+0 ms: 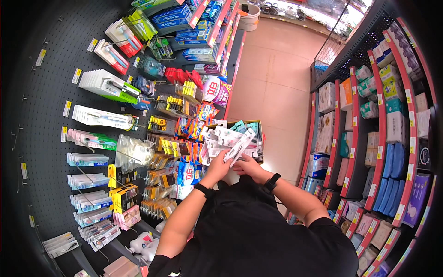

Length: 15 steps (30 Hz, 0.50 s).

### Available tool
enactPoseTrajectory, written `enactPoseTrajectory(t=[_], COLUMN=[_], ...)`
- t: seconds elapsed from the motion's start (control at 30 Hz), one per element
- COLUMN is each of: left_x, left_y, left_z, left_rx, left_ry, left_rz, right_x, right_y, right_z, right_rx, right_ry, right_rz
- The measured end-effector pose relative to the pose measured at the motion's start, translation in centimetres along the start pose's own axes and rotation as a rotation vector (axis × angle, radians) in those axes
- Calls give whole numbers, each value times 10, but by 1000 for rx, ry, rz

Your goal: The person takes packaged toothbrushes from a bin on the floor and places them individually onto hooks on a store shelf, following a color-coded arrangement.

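A slim white toothbrush pack (242, 143) slants up and to the right in front of me. My left hand (219, 167) grips its lower end, fingers closed round it. Close beside it, my right hand (251, 168) has its fingers bent against the same pack's lower part. Just beyond both hands stands an open cardboard box (261, 138), heaped with similar white packs and some teal ones (240, 126). The box's near side is partly hidden by my hands.
On the left, a dark pegboard (44, 129) carries hooks of hanging toothbrush packs (102, 117). Colourful bags (189, 173) sit by the box's left side. Shelves of tissue packs (326, 134) line the right. Beyond runs a tiled aisle (277, 83) with a white bucket (249, 18).
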State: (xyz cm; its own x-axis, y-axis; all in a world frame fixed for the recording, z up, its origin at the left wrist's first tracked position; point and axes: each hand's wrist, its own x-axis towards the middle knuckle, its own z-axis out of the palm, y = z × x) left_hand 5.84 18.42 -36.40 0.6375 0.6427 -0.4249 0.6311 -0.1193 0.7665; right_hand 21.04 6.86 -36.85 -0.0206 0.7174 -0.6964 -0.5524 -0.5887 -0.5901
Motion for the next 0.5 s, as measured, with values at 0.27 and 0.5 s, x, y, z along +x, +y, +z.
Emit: enactPoseTrajectory(t=[0.27, 0.5], left_x=[11, -2], left_y=[-20, -45], left_z=[13, 18], left_rx=[-8, 139], left_ry=[2, 117], left_rz=[-35, 157], right_x=[-1, 6], right_y=[6, 11], right_z=[-3, -2], right_rx=[-55, -101], right_ry=[-32, -11], right_rz=[12, -1])
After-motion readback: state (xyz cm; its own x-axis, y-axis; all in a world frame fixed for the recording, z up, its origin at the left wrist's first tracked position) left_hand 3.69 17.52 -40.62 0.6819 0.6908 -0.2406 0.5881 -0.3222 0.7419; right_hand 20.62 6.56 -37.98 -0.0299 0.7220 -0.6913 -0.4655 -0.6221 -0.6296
